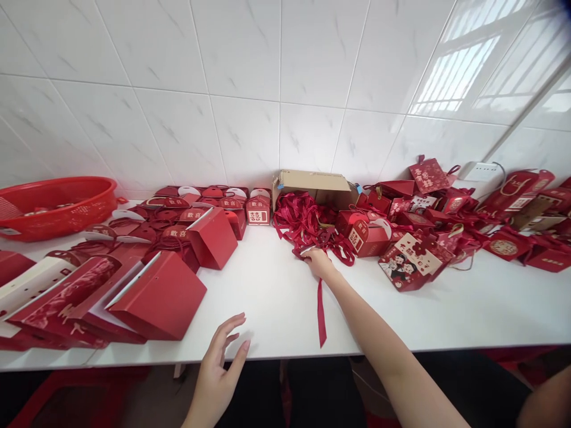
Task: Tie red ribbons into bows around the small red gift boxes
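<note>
My right hand (pixel 319 262) reaches to the front of a tangled heap of dark red ribbons (pixel 297 214). Its fingers are closed at the heap's near edge, and a loose red ribbon (pixel 321 315) trails from beneath the hand toward the table's front edge. The heap spills out of an opened cardboard box (pixel 316 180) against the wall. Over the front edge of the table hovers my left hand (pixel 222 356), open, its thumb and fingers apart with nothing between them. Just right of the ribbons stands a small red gift box (pixel 370 239) with a gold character panel.
Rows of red gift boxes (pixel 163 291) fill the left of the white table (pixel 263 291), before a red plastic basket (pixel 84 220). More boxes (pixel 413 261) crowd the right side, near a white power strip (pixel 479 171). A tiled wall (pixel 241 125) closes the back.
</note>
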Demonstrator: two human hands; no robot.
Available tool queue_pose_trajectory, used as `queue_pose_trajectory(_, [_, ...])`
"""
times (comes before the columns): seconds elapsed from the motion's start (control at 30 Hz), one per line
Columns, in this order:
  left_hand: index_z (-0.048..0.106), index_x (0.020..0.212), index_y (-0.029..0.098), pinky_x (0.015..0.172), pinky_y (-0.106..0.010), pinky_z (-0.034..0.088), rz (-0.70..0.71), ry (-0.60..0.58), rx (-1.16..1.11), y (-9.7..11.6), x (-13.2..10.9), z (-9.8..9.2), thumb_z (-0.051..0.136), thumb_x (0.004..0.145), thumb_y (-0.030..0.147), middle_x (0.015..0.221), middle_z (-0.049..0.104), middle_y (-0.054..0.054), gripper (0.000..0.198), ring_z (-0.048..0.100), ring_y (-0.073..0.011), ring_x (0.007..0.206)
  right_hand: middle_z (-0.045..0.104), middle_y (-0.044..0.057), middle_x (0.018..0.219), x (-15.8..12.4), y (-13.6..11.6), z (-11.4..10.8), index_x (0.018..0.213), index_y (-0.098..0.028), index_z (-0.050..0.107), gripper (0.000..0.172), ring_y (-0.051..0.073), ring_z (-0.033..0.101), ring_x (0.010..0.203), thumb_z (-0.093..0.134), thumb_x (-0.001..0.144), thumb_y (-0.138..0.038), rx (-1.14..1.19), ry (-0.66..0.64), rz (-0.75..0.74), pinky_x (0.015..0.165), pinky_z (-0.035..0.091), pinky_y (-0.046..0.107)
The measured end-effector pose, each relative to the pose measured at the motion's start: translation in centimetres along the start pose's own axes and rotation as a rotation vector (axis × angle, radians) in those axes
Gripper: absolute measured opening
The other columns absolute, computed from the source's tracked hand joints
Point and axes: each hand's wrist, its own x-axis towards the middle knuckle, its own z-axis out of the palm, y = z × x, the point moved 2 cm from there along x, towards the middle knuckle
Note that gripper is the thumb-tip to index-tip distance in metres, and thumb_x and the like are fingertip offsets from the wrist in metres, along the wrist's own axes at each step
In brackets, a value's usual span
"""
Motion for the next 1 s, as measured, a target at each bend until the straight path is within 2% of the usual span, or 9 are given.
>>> queue_pose_trajectory(0.07, [0.055,0.117,0.025,0.098,-0.043,0.049,-0.010,0.013,-0.005,-0.2,0.0,-0.4,0.055,0.087,0.034,0.126,0.056,-0.009,0.031,0.053,-0.0273,0.120,0.063,0.007,0.109,-0.3,0.0,-0.7,0.107,-0.016,0.061,0.023,0.017,0.062,0.094,0.055,0.092,-0.032,0.069,0.076,0.027,0.084,0.052,0.039])
queue_pose_trajectory(0.23, [0.054,0.118,0.026,0.098,-0.042,0.048,-0.001,0.014,0.016,0.0,0.4,-0.3,0.054,0.088,0.034,0.127,0.055,-0.008,0.031,0.052,-0.0263,0.120,0.067,0.011,0.104,-1.9,-1.2,-3.8,0.099,-0.015,0.066,0.025,0.021,0.063,0.096,0.050,0.090,-0.031,0.318,0.392,0.083,0.090,0.050,0.039])
queue_pose_trajectory(0.33, [0.055,0.117,0.026,0.095,-0.041,0.049,0.046,0.000,0.029,1.4,1.3,0.2,0.053,0.088,0.032,0.125,0.055,-0.008,0.030,0.053,-0.0257,0.118,0.068,0.011,0.101,-3.5,-3.3,-5.5,0.101,-0.016,0.066,0.028,0.020,0.065,0.091,0.051,0.087,-0.035,0.507,0.451,0.061,0.084,0.053,0.038])
queue_pose_trajectory(0.47, [0.062,0.105,0.024,0.093,-0.039,0.049,0.187,0.003,0.041,5.2,3.2,1.3,0.054,0.087,0.028,0.110,0.062,-0.008,0.020,0.058,-0.0236,0.107,0.070,0.005,0.085,-6.8,-8.0,-6.1,0.089,-0.019,0.068,0.021,0.017,0.066,0.076,0.064,0.080,-0.038,0.731,0.313,-0.026,0.070,0.056,0.034])
queue_pose_trajectory(0.57, [0.064,0.102,0.024,0.089,-0.035,0.050,0.253,-0.042,0.007,7.7,4.1,2.5,0.055,0.087,0.024,0.102,0.064,-0.006,0.017,0.060,-0.0209,0.099,0.066,0.002,0.073,-9.9,-11.6,-4.9,0.081,-0.021,0.070,0.020,0.014,0.062,0.060,0.067,0.079,-0.040,0.846,0.171,-0.087,0.054,0.054,0.029])
queue_pose_trajectory(0.67, [0.065,0.102,0.023,0.084,-0.031,0.051,0.267,-0.139,-0.072,8.6,4.0,3.6,0.055,0.088,0.022,0.098,0.066,-0.005,0.018,0.062,-0.0190,0.094,0.065,0.001,0.077,-12.4,-13.6,-3.1,0.083,-0.023,0.072,0.015,0.010,0.056,0.053,0.067,0.081,-0.036,1.050,0.029,-0.073,0.047,0.049,0.026])
queue_pose_trajectory(0.73, [0.066,0.100,0.022,0.081,-0.031,0.052,0.231,-0.184,-0.110,8.3,3.6,4.1,0.055,0.088,0.023,0.095,0.067,-0.006,0.017,0.064,-0.0189,0.090,0.067,0.002,0.082,-13.6,-14.0,-2.2,0.086,-0.023,0.072,0.012,0.011,0.058,0.059,0.066,0.081,-0.033,1.138,0.017,-0.013,0.053,0.051,0.026])
queue_pose_trajectory(0.87, [0.068,0.096,0.020,0.079,-0.032,0.053,0.163,-0.211,-0.137,7.4,2.9,4.2,0.056,0.087,0.026,0.092,0.068,-0.006,0.016,0.065,-0.0197,0.087,0.069,0.004,0.086,-14.9,-13.8,-1.5,0.089,-0.023,0.073,0.014,0.017,0.064,0.080,0.068,0.081,-0.033,1.140,0.046,0.087,0.072,0.054,0.032])
queue_pose_trajectory(1.0, [0.067,0.090,0.020,0.074,-0.030,0.053,0.163,-0.242,-0.098,7.1,3.0,4.1,0.056,0.087,0.026,0.087,0.067,-0.005,0.013,0.065,-0.0184,0.080,0.070,0.003,0.083,-15.3,-13.6,-1.4,0.086,-0.022,0.072,0.015,0.016,0.065,0.078,0.073,0.076,-0.032,1.213,-0.036,0.185,0.075,0.054,0.032])
